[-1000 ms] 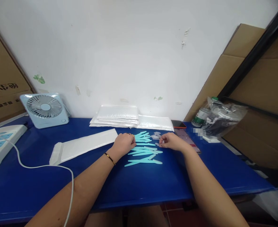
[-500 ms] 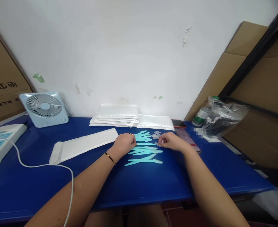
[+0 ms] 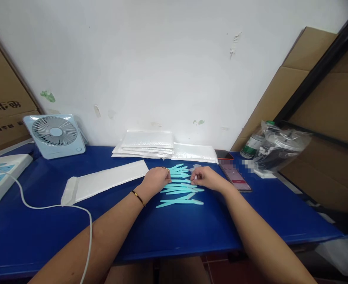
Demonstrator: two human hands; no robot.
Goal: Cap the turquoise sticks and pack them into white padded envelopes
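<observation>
Strips (image 3: 180, 188) of teal plastic, slim and pointed, fanned in a loose heap at the middle of the frame on the blue table (image 3: 191, 232). Long axes mostly left to right, a few crossed at a slant.

Left hand (image 3: 155, 180) just left of the heap, curled knuckles-up, fingertips against the left ends of the strips. Cannot tell whether gripping one or merely resting there.

Right hand (image 3: 207, 178) at the heap's right edge, thumb and forefinger pinched on a small pale piece (image 3: 195, 179), too small to name.

Both hands at the heap from opposite ends, about equally near, the strips between them and lying lengthwise toward each.

A few clear bits (image 3: 195, 167) just behind the heap. Smartphone (image 3: 235, 177) flat on the table, just right of the right hand. White padded mailer (image 3: 104, 181) left of centre, stack of mailers (image 3: 147, 144) against the wall above it. Desk fan (image 3: 55, 136) and power strip (image 3: 0, 175) at far left. Plastic bag of dark parts (image 3: 279, 146) and bottle (image 3: 251, 146) at the right.
</observation>
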